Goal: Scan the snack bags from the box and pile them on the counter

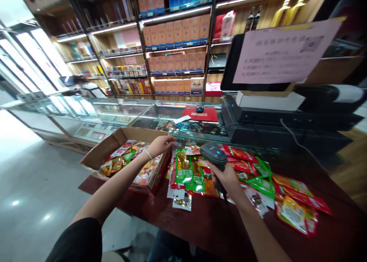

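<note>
My right hand [225, 174] is wrapped round the handle of a dark barcode scanner [213, 153], which shows a small blue light. Beneath the scanner lie many snack packets; a green-edged one [183, 166] rests just to its left. My left hand [160, 145] hovers by the right rim of an open cardboard box [96, 153], fingers curled together. Whether anything sits in those fingers is hidden. Inside the box are more small packets [117, 164], partly covered by my left forearm. A small clear-and-white packet [182, 201] lies at the pile's front edge.
Red and green packets [298, 208] spread rightward over the dark red table [177, 225]. Behind stand a glass counter [126, 111], a red mat [212, 114] with a mouse [199, 109], and a monitor [229, 69] bearing a pink sheet. A person [82, 87] is far left.
</note>
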The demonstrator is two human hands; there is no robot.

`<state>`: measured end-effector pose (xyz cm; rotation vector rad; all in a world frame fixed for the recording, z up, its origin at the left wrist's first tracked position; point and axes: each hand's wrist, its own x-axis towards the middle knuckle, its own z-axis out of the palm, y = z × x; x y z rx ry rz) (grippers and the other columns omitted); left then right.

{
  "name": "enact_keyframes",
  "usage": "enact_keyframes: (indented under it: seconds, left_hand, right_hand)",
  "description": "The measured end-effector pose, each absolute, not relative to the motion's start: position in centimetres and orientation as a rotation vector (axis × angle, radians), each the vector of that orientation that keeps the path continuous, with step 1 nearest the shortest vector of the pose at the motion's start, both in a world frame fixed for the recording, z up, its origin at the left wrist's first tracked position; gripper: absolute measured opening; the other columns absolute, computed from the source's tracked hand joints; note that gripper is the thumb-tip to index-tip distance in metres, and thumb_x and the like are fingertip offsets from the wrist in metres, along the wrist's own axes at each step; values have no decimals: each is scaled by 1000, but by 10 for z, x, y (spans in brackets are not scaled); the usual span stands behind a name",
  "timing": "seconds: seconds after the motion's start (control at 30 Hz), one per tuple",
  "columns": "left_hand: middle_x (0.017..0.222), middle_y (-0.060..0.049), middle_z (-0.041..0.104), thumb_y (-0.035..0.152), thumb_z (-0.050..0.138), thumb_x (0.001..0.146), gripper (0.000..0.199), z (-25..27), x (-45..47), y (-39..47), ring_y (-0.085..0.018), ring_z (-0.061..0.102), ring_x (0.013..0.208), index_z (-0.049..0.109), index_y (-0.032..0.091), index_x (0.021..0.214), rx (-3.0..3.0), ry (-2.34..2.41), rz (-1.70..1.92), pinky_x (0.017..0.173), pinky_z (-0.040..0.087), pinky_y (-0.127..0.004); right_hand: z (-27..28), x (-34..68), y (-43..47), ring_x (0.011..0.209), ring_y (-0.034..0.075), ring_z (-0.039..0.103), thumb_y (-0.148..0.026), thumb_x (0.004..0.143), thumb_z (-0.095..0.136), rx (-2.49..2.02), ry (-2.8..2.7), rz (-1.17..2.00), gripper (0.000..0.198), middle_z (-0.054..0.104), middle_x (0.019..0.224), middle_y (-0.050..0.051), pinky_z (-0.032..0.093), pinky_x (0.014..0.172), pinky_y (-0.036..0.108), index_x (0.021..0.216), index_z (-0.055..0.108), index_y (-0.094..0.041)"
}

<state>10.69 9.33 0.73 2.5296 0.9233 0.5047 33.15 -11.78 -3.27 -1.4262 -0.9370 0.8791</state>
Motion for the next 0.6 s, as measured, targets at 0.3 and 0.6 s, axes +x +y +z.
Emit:
enact_keyframes:
  seconds: [0.3,0.6]
  left_hand:
    - [103,-5,73,35,50,89,30,6,-11,119,-20,67,93,68,19,106,2425,1425,737,83,49,-28]
    - [103,-8,72,32,52,86,28,-29,-96,165,-22,66,96,67,17,105,2369,1769,561,83,49,-29]
  right_hand:
    - [-25,251,-52,35,12,47,-54,74,67,-1359,-1170,1042,37,52,43,-4,38,37,23,74,53,-20]
    - [-27,182,12,34,15,50,-44,77,65,-1357,-1339,1098,26,53,40,-5,40,37,25,81,54,-21]
